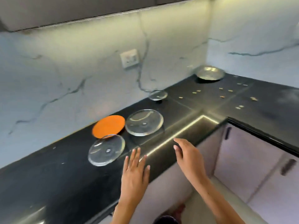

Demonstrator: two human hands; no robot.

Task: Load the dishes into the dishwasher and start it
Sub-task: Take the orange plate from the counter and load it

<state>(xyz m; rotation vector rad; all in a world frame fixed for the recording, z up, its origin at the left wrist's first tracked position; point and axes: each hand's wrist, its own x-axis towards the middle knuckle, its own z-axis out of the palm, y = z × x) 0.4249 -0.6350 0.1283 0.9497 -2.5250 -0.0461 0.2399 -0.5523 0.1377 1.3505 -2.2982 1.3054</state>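
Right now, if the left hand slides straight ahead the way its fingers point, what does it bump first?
Probably nothing soon: the left hand points between the near glass plate and the far glass plate. Depth is unclear.

no readable text, labels or numbers on any dish, counter or wall

Glossy black countertop [186, 101] (glass lids [144, 122])
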